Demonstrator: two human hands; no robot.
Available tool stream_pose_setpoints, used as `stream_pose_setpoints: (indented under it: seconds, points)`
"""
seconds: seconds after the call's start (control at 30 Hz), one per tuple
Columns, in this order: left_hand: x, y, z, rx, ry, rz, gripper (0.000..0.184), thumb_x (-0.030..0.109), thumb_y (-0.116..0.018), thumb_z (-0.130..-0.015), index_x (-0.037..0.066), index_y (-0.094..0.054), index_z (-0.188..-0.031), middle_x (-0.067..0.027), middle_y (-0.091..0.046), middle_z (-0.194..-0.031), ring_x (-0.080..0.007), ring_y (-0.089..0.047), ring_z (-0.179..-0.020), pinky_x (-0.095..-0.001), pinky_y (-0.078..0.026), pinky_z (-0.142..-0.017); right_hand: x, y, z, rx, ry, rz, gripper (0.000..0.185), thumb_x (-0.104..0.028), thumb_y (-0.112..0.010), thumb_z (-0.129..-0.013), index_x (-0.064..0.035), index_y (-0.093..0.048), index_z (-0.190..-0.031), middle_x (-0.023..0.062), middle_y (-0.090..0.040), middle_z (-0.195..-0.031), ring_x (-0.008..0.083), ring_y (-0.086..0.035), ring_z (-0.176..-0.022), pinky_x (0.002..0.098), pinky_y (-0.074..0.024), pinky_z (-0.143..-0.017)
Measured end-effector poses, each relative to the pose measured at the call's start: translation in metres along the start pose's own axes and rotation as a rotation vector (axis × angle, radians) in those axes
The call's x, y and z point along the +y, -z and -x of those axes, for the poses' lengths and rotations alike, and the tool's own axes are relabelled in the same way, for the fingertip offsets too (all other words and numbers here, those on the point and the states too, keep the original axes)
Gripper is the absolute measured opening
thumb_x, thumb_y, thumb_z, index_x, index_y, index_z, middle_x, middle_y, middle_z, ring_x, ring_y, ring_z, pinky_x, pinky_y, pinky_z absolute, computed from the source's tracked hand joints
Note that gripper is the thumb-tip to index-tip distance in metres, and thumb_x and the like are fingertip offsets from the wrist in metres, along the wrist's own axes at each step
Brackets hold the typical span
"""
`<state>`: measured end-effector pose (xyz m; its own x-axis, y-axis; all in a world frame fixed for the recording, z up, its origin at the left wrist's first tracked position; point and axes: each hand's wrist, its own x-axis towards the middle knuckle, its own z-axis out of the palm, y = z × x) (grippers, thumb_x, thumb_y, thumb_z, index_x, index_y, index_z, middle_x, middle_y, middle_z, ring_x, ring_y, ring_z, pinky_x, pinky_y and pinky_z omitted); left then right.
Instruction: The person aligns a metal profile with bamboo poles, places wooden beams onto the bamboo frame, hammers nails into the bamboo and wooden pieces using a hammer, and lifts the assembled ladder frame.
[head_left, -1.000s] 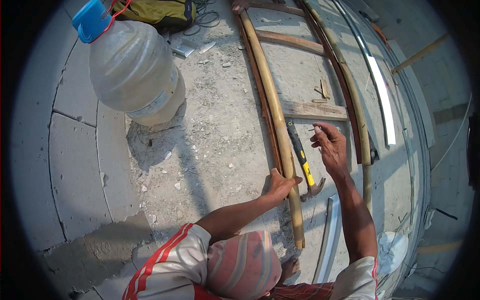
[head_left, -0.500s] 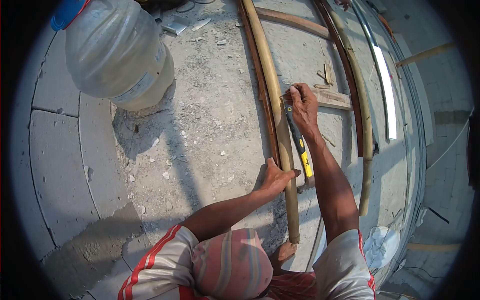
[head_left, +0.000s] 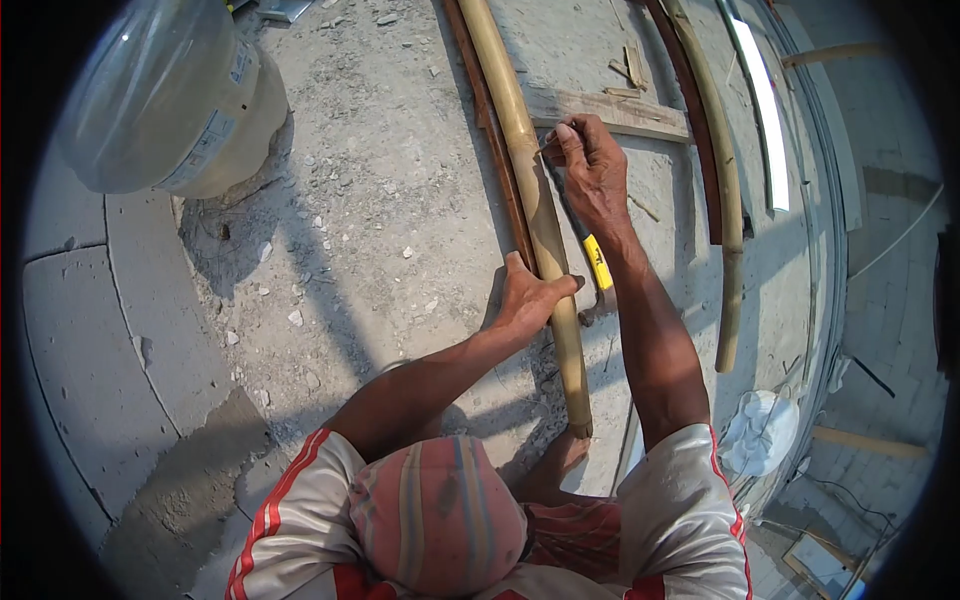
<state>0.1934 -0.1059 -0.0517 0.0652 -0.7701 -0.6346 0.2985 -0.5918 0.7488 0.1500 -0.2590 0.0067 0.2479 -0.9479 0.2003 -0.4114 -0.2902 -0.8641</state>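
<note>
My left hand (head_left: 533, 298) is closed round the lower part of a bamboo pole (head_left: 512, 110), its thumb over the top. The pole lies along a reddish-brown wooden rail (head_left: 492, 130). Higher up, just right of the pole, my right hand (head_left: 592, 165) pinches a thin nail-like piece (head_left: 548, 147), its tip close to the pole's side. Between the pole and my right forearm lies a hammer with a black and yellow handle (head_left: 597, 262); its upper handle is partly hidden by my right hand. A wooden crosspiece (head_left: 625, 115) runs rightward from the pole, above my right hand.
A large plastic bottle (head_left: 180, 100) stands at the upper left. Another bamboo pole (head_left: 729, 190) and a bright metal strip (head_left: 762, 110) lie to the right. Wood scraps (head_left: 633, 68) lie above the crosspiece. A striped cap (head_left: 440, 515) and a bare foot (head_left: 567, 450) show below.
My right hand has moved left from beyond the hammer to the bamboo pole's side. My left hand keeps its hold. The view has shifted, and the bottle now sits nearer the left edge.
</note>
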Motion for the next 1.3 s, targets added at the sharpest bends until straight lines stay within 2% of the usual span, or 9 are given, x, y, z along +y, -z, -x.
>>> stream_pose_setpoints:
  seconds: [0.23, 0.3, 0.6, 0.77, 0.93, 1.0, 1.13, 1.2, 1.3]
  points:
    - [-0.007, 0.000, -0.006, -0.010, -0.046, 0.044, 0.065, 0.015, -0.078, -0.071, -0.005, -0.036, -0.116, -0.0174, -0.056, -0.099, -0.0244, -0.062, -0.084, -0.0357, -0.053, -0.072, -0.001, 0.001, -0.011, 0.043, -0.017, -0.070, 0.012, -0.013, -0.054, -0.097, -0.0010, -0.057, -0.098, 0.0091, -0.066, -0.074, 0.0157, -0.065, -0.069, 0.0305, -0.0530, -0.066]
    - [-0.006, 0.001, -0.007, -0.035, -0.020, 0.050, 0.064, 0.015, -0.077, -0.072, -0.004, -0.035, -0.116, -0.0163, -0.055, -0.099, -0.0246, -0.062, -0.084, -0.0363, -0.053, -0.073, -0.002, -0.004, -0.019, 0.030, 0.041, 0.045, 0.013, -0.013, -0.054, -0.097, -0.0010, -0.057, -0.098, 0.0104, -0.065, -0.073, 0.0176, -0.066, -0.069, 0.0320, -0.0526, -0.065]
    - [-0.004, 0.001, -0.003, -0.046, -0.037, 0.026, 0.069, 0.019, -0.078, -0.072, -0.003, -0.033, -0.118, -0.0162, -0.056, -0.099, -0.0237, -0.061, -0.087, -0.0363, -0.053, -0.074, -0.009, -0.036, -0.056, 0.107, 0.124, 0.094, 0.011, -0.012, -0.053, -0.096, -0.0012, -0.055, -0.095, 0.0144, -0.065, -0.073, 0.0256, -0.067, -0.067, 0.0368, -0.0504, -0.062]
    - [-0.002, 0.000, -0.001, -0.031, -0.011, -0.043, 0.066, 0.022, -0.079, -0.073, -0.002, -0.034, -0.114, -0.0161, -0.056, -0.098, -0.0218, -0.061, -0.084, -0.0338, -0.053, -0.068, -0.006, -0.046, -0.065, 0.112, 0.104, 0.116, 0.012, -0.013, -0.054, -0.096, -0.0011, -0.055, -0.096, 0.0165, -0.065, -0.073, 0.0286, -0.066, -0.067, 0.0389, -0.0498, -0.061]
    - [0.005, 0.003, 0.001, -0.034, 0.046, -0.092, 0.067, 0.021, -0.079, -0.074, -0.003, -0.032, -0.115, -0.0159, -0.055, -0.096, -0.0218, -0.061, -0.085, -0.0333, -0.053, -0.069, 0.000, -0.048, -0.072, 0.154, 0.118, 0.150, 0.011, -0.012, -0.053, -0.097, -0.0015, -0.055, -0.095, 0.0155, -0.065, -0.073, 0.0280, -0.066, -0.067, 0.0376, -0.0501, -0.061]
    - [0.003, 0.005, 0.001, -0.099, 0.045, 0.078, 0.079, 0.029, -0.082, -0.068, -0.006, -0.029, -0.115, -0.0201, -0.050, -0.103, -0.0268, -0.056, -0.093, -0.0376, -0.048, -0.080, -0.001, -0.047, -0.072, 0.128, 0.109, 0.155, 0.010, -0.012, -0.053, -0.097, -0.0016, -0.054, -0.097, 0.0152, -0.065, -0.073, 0.0273, -0.067, -0.068, 0.0375, -0.0503, -0.061]
    - [0.006, 0.003, 0.000, -0.073, 0.072, 0.017, 0.079, 0.030, -0.082, -0.069, -0.006, -0.029, -0.115, -0.0203, -0.051, -0.103, -0.0278, -0.057, -0.093, -0.0380, -0.049, -0.080, 0.000, -0.052, -0.072, 0.159, 0.153, 0.099, 0.009, -0.011, -0.052, -0.097, -0.0022, -0.053, -0.097, 0.0148, -0.065, -0.073, 0.0273, -0.067, -0.067, 0.0381, -0.0500, -0.060]
    - [0.006, 0.002, -0.001, -0.061, 0.072, -0.024, 0.080, 0.031, -0.082, -0.069, -0.006, -0.029, -0.117, -0.0210, -0.052, -0.104, -0.0284, -0.057, -0.095, -0.0384, -0.049, -0.081, -0.002, -0.054, -0.071, 0.121, 0.164, 0.328, 0.012, -0.012, -0.048, -0.100, -0.0028, -0.053, -0.097, 0.0090, -0.065, -0.072, 0.0159, -0.065, -0.067, 0.0308, -0.0514, -0.063]
    - [0.001, 0.003, -0.003, -0.092, 0.080, -0.008, 0.081, 0.032, -0.083, -0.070, -0.006, -0.029, -0.118, -0.0220, -0.054, -0.105, -0.0285, -0.058, -0.097, -0.0385, -0.049, -0.082, 0.000, -0.056, -0.069, 0.106, 0.122, 0.246, 0.011, -0.012, -0.048, -0.100, -0.0025, -0.052, -0.096, 0.0092, -0.065, -0.070, 0.0176, -0.066, -0.066, 0.0317, -0.0519, -0.062]
